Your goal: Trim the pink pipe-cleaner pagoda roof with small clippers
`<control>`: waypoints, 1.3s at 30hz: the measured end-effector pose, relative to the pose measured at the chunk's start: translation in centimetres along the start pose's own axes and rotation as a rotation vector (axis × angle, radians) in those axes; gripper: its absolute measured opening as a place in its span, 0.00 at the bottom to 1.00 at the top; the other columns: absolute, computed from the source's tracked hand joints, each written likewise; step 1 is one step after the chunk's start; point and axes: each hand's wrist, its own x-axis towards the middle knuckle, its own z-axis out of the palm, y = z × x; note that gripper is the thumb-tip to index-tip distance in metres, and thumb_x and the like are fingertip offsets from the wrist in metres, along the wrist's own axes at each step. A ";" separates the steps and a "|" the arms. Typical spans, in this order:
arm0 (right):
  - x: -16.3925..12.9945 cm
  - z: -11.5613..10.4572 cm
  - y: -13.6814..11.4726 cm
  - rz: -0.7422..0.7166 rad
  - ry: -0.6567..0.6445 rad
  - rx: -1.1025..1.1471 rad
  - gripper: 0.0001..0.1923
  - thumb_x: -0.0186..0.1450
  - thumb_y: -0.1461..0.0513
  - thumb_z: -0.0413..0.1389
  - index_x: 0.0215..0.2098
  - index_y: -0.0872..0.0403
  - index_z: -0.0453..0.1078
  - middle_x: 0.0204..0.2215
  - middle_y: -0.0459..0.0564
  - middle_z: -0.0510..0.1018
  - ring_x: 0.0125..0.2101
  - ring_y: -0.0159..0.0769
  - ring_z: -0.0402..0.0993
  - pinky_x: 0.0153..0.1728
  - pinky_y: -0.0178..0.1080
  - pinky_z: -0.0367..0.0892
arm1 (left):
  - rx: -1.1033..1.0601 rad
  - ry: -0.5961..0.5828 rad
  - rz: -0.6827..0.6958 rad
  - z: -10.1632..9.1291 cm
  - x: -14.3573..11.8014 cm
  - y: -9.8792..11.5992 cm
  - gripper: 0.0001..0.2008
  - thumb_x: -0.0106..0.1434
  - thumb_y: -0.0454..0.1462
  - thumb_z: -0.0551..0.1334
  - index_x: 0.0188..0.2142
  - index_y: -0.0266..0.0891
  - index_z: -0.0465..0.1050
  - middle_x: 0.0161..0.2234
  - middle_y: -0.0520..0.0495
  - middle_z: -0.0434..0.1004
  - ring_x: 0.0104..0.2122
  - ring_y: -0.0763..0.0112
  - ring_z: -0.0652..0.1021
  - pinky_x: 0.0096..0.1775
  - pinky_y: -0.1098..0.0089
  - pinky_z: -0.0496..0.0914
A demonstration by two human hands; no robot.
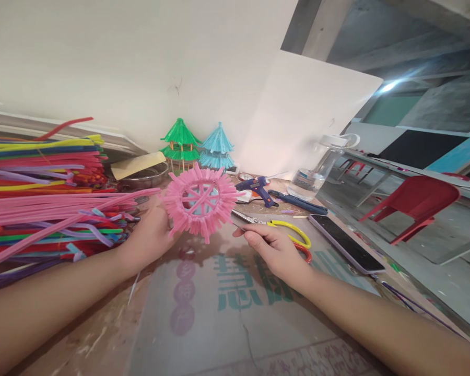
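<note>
In my left hand (152, 235) is a pink ring of fuzzy pipe cleaners (176, 209), with short strands sticking out all round and crossing spokes in its open middle. The ring hides part of the fingers, which close on its left side. My right hand (276, 253) is just right of the ring, thumb and fingers drawn together at a pair of scissors (303, 236) with yellow and orange handles. The blades point left, towards the ring and slightly apart. The palm covers part of the handles, and no finger shows through the loops.
Bundles of coloured pipe cleaners (43, 203) fill the left side. Behind stand a green tiered pipe-cleaner model (180, 133), a blue one (218, 140) and a metal bowl (147, 176). A glue gun (258, 189), pliers (297, 201), water bottle (309, 175) and phone (344, 243) are right.
</note>
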 end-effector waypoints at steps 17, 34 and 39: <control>0.1 0.1 0.0 -0.010 -0.021 0.024 0.22 0.68 0.49 0.52 0.38 0.57 0.80 0.27 0.49 0.79 0.29 0.38 0.73 0.32 0.37 0.67 | 0.042 -0.031 -0.015 -0.1 -0.1 -0.2 0.13 0.66 0.43 0.55 0.40 0.43 0.78 0.49 0.42 0.80 0.53 0.50 0.75 0.58 0.49 0.67; 0.1 0.0 0.0 -0.017 -0.012 -0.008 0.21 0.68 0.50 0.52 0.36 0.55 0.80 0.25 0.48 0.78 0.28 0.37 0.72 0.31 0.37 0.67 | 0.017 -0.043 -0.044 -0.1 0.0 0.1 0.12 0.64 0.45 0.57 0.36 0.45 0.78 0.47 0.44 0.81 0.51 0.51 0.76 0.56 0.51 0.69; 0.1 0.0 0.0 -0.008 -0.016 -0.017 0.21 0.69 0.50 0.52 0.36 0.54 0.80 0.24 0.48 0.77 0.27 0.38 0.72 0.30 0.37 0.67 | 0.034 -0.020 -0.030 0.0 -0.1 -0.1 0.14 0.65 0.43 0.55 0.43 0.44 0.76 0.51 0.42 0.79 0.53 0.50 0.75 0.57 0.49 0.68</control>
